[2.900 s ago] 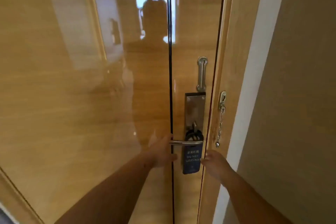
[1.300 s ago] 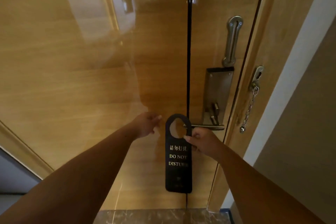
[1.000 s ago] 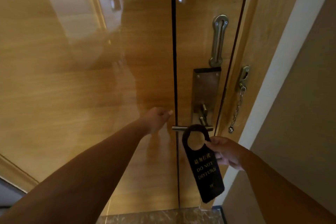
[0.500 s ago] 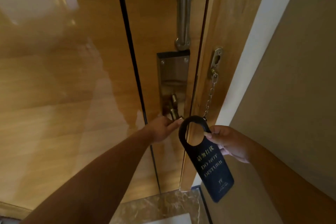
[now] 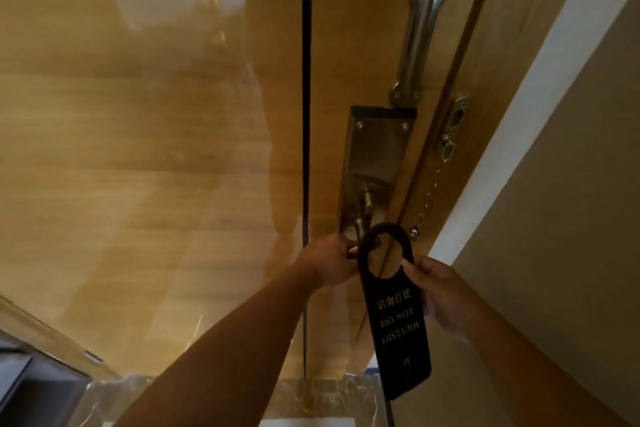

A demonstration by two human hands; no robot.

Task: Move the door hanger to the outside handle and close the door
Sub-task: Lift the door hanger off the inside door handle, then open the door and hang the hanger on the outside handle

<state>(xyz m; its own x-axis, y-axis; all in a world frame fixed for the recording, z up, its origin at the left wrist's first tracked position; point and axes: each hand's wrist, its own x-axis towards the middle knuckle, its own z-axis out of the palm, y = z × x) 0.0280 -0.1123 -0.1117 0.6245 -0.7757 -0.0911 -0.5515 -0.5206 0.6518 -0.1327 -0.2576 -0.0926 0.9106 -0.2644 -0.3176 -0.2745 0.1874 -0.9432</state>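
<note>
At 6 o'clock from the lock plate (image 5: 377, 156), left hand (image 5: 330, 262) is wrapped closed around the inside lever handle (image 5: 356, 246); most of the lever is hidden under the fingers, only its neck and a short stub show.

Right hand (image 5: 441, 295) pinches the door hanger (image 5: 393, 315) by its right edge just below the cut-out, thumb on the front face, the other fingers behind. Hanger is off the lever, held upright with a slight tilt, its loop overlapping the handle region in view — whether it touches the metal cannot be told. Printed side faces the camera.

Door (image 5: 207, 149) reads as shut or nearly so; door chain (image 5: 429, 198) hangs loose from the frame at 3 o'clock of the plate, not engaged in the slide bar (image 5: 420, 35) at 12 o'clock.

Judgement on the step: press the lever down and pull the door inward with the left, keeping the hanger clear of the opening edge and the dangling chain. Once the gap is wide enough, reach round and drop the loop over the outside handle — hole leading.

Containers: none in view.
</note>
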